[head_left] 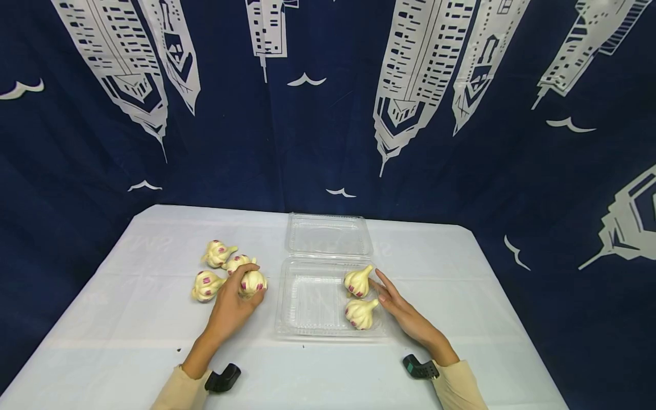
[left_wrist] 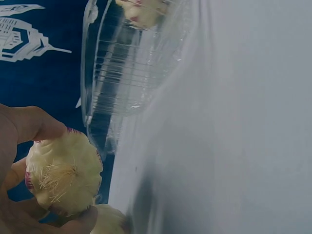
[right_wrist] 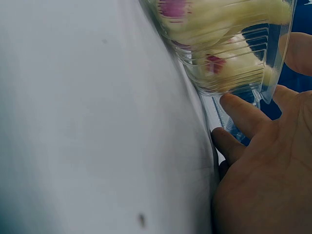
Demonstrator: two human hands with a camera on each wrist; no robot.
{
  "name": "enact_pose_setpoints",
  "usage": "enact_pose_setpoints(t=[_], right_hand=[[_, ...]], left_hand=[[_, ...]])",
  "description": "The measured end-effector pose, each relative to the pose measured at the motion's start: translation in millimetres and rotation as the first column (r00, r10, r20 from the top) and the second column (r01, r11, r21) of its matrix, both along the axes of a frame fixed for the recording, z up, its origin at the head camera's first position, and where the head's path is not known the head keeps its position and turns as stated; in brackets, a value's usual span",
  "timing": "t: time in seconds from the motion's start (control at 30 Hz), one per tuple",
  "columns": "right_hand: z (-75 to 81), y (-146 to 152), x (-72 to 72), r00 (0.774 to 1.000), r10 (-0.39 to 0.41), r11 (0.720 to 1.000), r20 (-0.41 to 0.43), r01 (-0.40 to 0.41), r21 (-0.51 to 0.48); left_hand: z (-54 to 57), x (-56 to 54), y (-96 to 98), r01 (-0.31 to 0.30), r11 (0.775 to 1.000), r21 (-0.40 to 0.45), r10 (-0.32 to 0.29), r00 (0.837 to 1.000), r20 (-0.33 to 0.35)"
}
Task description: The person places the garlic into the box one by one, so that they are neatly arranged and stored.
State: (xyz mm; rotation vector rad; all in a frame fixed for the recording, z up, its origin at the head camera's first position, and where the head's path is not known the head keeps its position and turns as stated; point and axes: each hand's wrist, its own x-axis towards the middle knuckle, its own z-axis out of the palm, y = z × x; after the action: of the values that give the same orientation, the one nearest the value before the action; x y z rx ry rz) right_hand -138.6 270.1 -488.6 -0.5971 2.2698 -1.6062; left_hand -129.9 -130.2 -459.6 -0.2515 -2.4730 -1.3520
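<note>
My left hand (head_left: 233, 302) grips a garlic bulb (head_left: 253, 283) between thumb and fingers, left of the clear plastic box. In the left wrist view that bulb (left_wrist: 66, 173) shows its root end. Two more garlic bulbs, one behind (head_left: 358, 281) and one in front (head_left: 361, 314), sit in the right part of the open clamshell box (head_left: 312, 330). Beside the box's right wall is my right hand (head_left: 407, 316), fingers extended and holding nothing. The right wrist view has its fingertips right at the ribbed wall (right_wrist: 234, 73).
Three other garlic bulbs lie on the white table (head_left: 128, 319) around the left hand, including one at the back (head_left: 217, 253) and one at the left (head_left: 206, 286). The box's lid (head_left: 328, 236) lies folded back behind it. A dark blue printed curtain (head_left: 307, 142) hangs beyond the table.
</note>
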Motion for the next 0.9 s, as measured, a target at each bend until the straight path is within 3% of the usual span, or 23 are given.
enact_pose_setpoints(t=[0.3, 0.63, 0.9], right_hand=[[-0.8, 0.7, -0.6, 1.000, 0.008, 1.000, -0.007, -0.008, -0.007], [-0.9, 0.9, -0.3, 1.000, -0.004, 1.000, 0.008, 0.004, -0.011], [-0.6, 0.5, -0.4, 1.000, -0.008, 1.000, 0.025, 0.009, -0.013]], left_hand=[[15.5, -7.1, 6.6, 0.094, 0.995, -0.029, -0.096, 0.993, -0.067], [29.7, -15.1, 23.1, 0.193, 0.978, -0.078, -0.196, 0.980, -0.042], [37.1, -23.0, 37.1, 0.256, 0.960, -0.112, -0.265, 0.961, -0.075]])
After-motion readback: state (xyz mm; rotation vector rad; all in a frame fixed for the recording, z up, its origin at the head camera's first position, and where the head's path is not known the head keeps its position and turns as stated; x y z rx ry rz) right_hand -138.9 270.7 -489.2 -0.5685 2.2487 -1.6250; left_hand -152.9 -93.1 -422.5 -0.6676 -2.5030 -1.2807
